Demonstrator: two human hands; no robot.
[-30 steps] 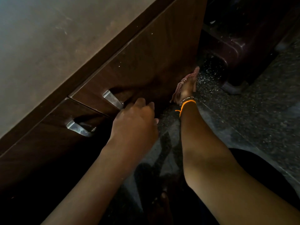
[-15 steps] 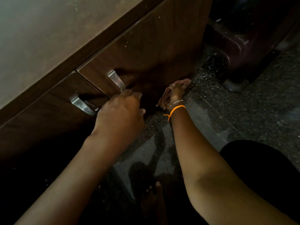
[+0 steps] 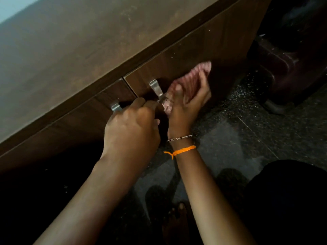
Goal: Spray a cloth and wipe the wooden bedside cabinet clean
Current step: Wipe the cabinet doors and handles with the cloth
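So the wooden bedside cabinet [image 3: 203,50] runs diagonally through the shot, long edge going from lower left up to upper right, with its top [image 3: 70,55] facing the camera. Two door fronts visible, and two metal handles: one [image 3: 156,90] on the right door, one [image 3: 115,106] on the left, mostly hidden. Just one cloth [image 3: 191,76], pinkish and striped, pressed against the right door just beside its handle, its long side pointing up and right. The right hand [image 3: 189,101] is clutching it, fingers wrapped round the fabric. The left hand [image 3: 131,128] has its fingers curled at the left handle; can't tell if it really grips it. Two bracelets on the right wrist, beaded [image 3: 179,138] and orange thread [image 3: 179,151]. Dark speckled floor [image 3: 247,129] underneath.
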